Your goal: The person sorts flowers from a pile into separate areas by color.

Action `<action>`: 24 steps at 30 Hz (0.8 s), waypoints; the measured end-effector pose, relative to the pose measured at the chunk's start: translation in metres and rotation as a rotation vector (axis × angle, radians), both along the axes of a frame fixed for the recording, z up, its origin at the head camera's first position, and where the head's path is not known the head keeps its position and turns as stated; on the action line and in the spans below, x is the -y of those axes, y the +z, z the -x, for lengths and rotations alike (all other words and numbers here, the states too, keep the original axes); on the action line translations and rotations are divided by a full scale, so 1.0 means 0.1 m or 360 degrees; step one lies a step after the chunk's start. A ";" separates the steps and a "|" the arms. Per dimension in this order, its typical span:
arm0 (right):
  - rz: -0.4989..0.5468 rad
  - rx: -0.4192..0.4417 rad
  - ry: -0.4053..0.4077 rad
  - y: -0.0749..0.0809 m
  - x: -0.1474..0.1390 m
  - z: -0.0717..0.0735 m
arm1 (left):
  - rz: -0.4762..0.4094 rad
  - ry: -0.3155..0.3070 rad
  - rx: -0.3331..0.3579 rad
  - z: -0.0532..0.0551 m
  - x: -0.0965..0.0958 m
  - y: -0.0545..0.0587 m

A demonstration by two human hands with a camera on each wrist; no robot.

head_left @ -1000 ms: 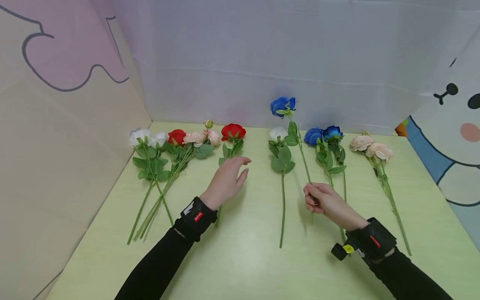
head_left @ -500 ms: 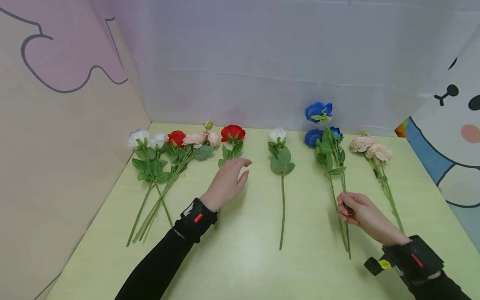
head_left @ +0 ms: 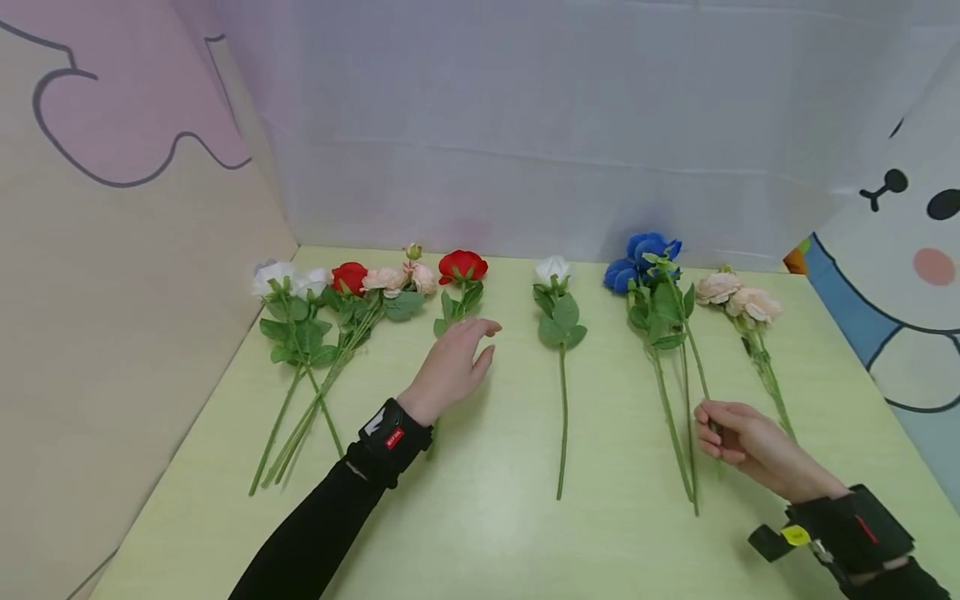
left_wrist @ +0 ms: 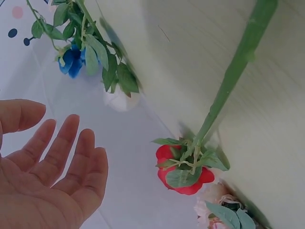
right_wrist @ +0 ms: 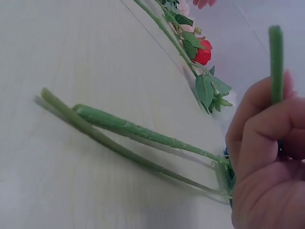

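Note:
My right hand (head_left: pixel 757 446) pinches the green stem of a blue rose (head_left: pixel 654 245), whose bloom overlaps the two other blue roses lying on the table. In the right wrist view its cut stem end (right_wrist: pixel 276 62) sticks up out of the curled fingers, with the stems of the lying roses (right_wrist: pixel 128 126) beside it. My left hand (head_left: pixel 453 367) hovers with loose, spread fingers over the stem of a red rose (head_left: pixel 462 267). Seen from the left wrist, that palm (left_wrist: pixel 43 205) holds nothing, and the red rose (left_wrist: pixel 183 171) lies to its right.
A single white rose (head_left: pixel 553 271) lies mid-table (head_left: pixel 495 525). Pale pink flowers (head_left: pixel 753 305) are at the right. White roses (head_left: pixel 276 279), another red rose (head_left: pixel 349 277) and pink flowers (head_left: pixel 386 280) lie crossed at the left. A pale cloth wall (head_left: pixel 480 150) stands behind.
My right hand has carried the blue rose rightward from beside the white rose and lowered its bloom onto the other blue ones. The left hand has stayed in place.

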State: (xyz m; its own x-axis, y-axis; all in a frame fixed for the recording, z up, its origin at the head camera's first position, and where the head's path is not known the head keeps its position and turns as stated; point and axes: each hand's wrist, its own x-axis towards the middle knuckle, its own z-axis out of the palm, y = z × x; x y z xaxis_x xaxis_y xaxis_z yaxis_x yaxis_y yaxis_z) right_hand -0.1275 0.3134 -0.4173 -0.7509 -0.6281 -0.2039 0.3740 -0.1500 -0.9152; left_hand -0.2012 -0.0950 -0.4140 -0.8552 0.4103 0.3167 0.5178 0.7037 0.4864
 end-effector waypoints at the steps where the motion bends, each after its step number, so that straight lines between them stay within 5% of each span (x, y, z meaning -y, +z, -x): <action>1: 0.0007 0.0016 0.0011 -0.01 0.00 0.00 | 0.0013 -0.0001 -0.0003 0.00 0.00 0.00; 4: -0.0102 -0.0005 -0.0004 -0.01 -0.01 0.01 | 0.0031 -0.0001 -0.0004 0.00 0.00 -0.01; 8: -0.0548 -0.0106 -0.0080 0.01 0.02 0.02 | 0.0028 0.0002 0.0007 0.00 0.01 -0.01; 14: -0.1324 -0.0408 -0.0175 0.03 0.12 0.05 | 0.0021 -0.0013 0.0038 -0.01 0.01 -0.02; 24: -0.2021 -0.0889 -0.0180 -0.01 0.15 0.07 | 0.0040 -0.0027 0.0035 -0.01 0.01 -0.04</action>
